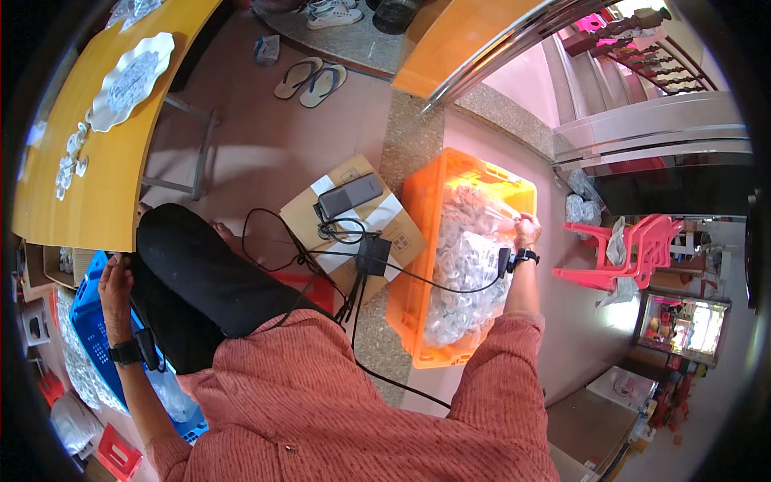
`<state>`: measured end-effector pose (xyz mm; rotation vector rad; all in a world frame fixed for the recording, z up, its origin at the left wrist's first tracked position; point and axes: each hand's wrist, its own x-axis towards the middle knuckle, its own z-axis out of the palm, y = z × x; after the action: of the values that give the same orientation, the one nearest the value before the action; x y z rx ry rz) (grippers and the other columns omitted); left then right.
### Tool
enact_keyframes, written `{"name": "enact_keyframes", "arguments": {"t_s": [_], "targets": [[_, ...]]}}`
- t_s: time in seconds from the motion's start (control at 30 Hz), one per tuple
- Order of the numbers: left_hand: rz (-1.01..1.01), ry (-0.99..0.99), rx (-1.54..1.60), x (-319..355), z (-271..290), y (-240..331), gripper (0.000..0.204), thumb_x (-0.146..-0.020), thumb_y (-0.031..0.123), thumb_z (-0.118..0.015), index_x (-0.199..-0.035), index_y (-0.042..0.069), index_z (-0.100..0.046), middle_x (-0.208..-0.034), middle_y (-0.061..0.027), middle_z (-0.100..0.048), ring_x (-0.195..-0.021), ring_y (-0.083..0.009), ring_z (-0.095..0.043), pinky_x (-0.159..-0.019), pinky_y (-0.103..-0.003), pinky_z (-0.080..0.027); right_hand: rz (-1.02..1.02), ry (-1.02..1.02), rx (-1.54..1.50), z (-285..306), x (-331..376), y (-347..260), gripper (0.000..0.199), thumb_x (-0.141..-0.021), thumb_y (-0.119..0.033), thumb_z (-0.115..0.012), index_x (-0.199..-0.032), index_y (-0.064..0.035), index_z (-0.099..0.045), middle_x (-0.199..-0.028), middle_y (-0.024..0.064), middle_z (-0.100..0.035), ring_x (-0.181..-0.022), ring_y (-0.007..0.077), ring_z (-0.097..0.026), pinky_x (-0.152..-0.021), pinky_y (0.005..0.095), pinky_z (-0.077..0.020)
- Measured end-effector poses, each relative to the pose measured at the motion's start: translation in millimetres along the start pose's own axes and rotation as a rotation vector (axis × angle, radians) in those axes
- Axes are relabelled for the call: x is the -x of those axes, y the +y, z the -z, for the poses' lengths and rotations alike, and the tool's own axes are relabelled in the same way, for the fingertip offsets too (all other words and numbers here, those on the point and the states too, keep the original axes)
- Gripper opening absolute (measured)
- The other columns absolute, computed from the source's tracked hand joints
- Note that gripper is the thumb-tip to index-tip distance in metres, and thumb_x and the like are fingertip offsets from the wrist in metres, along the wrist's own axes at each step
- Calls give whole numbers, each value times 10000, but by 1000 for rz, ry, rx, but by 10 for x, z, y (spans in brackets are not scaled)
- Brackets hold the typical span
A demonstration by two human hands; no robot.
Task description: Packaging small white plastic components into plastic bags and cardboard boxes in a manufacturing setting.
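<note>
My right hand (526,230) reaches into an orange plastic crate (414,241) and pinches the edge of the clear plastic bag (470,257) that fills it; the bag holds several small pale parts. A black wrist device with a cable sits on that arm. My left hand (115,281) rests on the rim of a blue crate (90,321) at my left side, fingers curled over the edge, beside my black-trousered knee (201,273). It also wears a black wrist device.
A taped cardboard box (353,221) with a dark phone-like device and black cables sits between my knee and the orange crate. A yellow table (104,128) with a white plate stands at left. Flip-flops lie ahead, a pink plastic chair (634,249) at right.
</note>
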<state>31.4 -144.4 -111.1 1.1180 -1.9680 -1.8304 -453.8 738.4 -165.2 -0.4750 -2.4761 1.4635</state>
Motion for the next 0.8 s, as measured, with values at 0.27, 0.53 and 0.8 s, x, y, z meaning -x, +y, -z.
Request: {"name": "enact_keyframes", "arguments": {"t_s": [0.27, 0.53, 0.8], "targets": [[-36, -16, 2, 94, -98, 113, 497, -879, -114, -491, -1347, 50, -521, -1243, -65, -560, -1064, -140, -569, -880, -219, -452, -8, -107, 192, -129, -11, -34, 308, -719, 82, -540, -1008, 21, -629, -893, 81, -633, -780, 168, -600, -690, 253, -475], [-78, 38, -53, 105, -151, 66, 492, -862, -105, -517, -1333, 37, -519, -1234, -125, -585, -1096, -204, -592, -921, -273, -465, -116, -123, -50, -71, -56, 181, 353, -756, 50, -521, -1092, 19, -624, -998, 93, -651, -865, 173, -600, -743, 290, -492], [-142, 82, 60, 203, -279, 129, 331, -956, 205, -595, -1251, 54, -606, -1082, -15, -647, -787, -25, -539, -686, -142, -429, -133, -186, -54, 5, 61, 34, 456, -790, 4, -539, -1246, 19, -526, -802, 13, -572, -589, 77, -487, -507, 218, -405]]}}
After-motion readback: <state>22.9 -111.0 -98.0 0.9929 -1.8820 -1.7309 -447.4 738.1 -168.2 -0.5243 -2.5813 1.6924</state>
